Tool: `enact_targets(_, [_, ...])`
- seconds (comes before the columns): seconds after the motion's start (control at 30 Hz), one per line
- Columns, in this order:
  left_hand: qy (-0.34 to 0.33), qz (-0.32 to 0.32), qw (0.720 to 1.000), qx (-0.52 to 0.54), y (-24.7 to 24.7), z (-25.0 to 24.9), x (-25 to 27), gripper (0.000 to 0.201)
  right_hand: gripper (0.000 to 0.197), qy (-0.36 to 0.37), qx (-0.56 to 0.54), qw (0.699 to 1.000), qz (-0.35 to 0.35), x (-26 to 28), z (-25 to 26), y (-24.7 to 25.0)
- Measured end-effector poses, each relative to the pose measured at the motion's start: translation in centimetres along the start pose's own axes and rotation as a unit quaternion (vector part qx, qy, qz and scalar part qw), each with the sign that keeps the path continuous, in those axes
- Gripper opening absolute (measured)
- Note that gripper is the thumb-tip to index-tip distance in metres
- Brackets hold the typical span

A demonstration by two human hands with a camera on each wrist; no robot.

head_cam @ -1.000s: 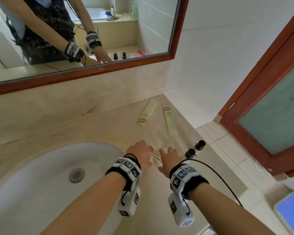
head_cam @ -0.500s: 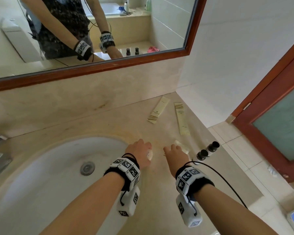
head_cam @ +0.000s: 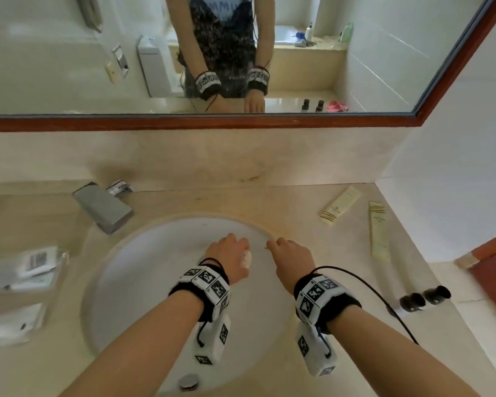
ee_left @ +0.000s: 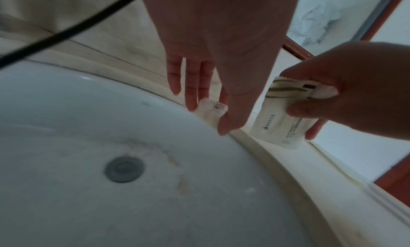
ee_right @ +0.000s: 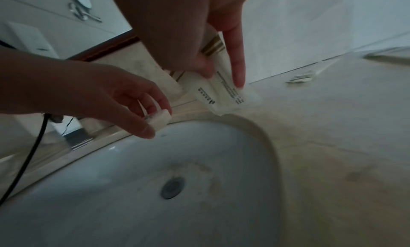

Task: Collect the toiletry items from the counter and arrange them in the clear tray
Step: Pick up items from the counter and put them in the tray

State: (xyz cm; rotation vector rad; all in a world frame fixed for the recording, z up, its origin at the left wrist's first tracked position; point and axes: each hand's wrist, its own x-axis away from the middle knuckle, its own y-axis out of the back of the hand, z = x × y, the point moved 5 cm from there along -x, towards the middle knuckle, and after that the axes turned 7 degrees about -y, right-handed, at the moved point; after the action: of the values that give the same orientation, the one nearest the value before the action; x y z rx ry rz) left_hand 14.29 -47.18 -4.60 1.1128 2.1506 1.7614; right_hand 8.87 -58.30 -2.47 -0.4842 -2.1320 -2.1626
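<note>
My left hand is over the basin and pinches a small white wrapped soap between thumb and fingers; the left wrist view shows the soap at the fingertips. Beside it, my right hand grips cream sachets with gold stripes, which also appear in the left wrist view. The clear tray stands on the counter far left, with packets inside. Two cream packets lie on the counter at the right. Two dark-capped bottles lie near the counter's right edge.
The white sink takes up the middle of the counter, with its drain below my hands. A chrome tap stands at the back left. A mirror runs along the wall behind. A wooden door frame is at the right.
Both hands lifted their items off the right counter and moved left over the basin. My view swung left, bringing the tap and the clear tray into sight.
</note>
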Motion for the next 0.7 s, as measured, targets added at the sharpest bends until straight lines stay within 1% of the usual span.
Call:
enact_targets(0.13, [0.069, -0.031, 0.997, 0.016, 1.0, 5.3, 3.8, 0.049, 0.046, 0.084, 0.024, 0.996, -0.005, -0.8, 5.5, 0.5])
enact_targets(0.23, [0.120, -0.047, 0.991, 0.028, 1.4, 9.2, 7.2, 0.050, 0.045, 0.132, 0.035, 0.991, 0.002, -1.2, 9.9, 0.8])
enact_targets(0.4, [0.193, -0.081, 0.977, 0.038, 2.1, 15.3, 13.3, 0.051, 0.044, 0.222, 0.051, 0.974, -0.008, -0.7, 18.1, 1.3])
enact_targets(0.47, [0.217, -0.094, 0.971, 0.044, 2.5, 17.5, 15.6, 0.052, 0.045, 0.250, 0.053, 0.967, -0.025, -0.2, 21.2, 1.7])
enact_targets(0.53, [0.243, -0.106, 0.963, 0.047, 2.9, 19.8, 17.9, 0.052, 0.044, 0.279, 0.050, 0.957, -0.057, 0.1, 24.7, 2.2])
enact_targets(0.63, [0.277, -0.125, 0.951, 0.051, 3.3, 23.0, 20.9, 0.052, 0.040, 0.302, 0.032, 0.947, -0.105, 0.6, 29.4, 3.5])
enact_targets(0.7, [0.295, -0.136, 0.945, 0.049, 3.7, 25.1, 22.6, 0.052, 0.040, 0.324, 0.027, 0.939, -0.111, 0.9, 32.4, 4.4])
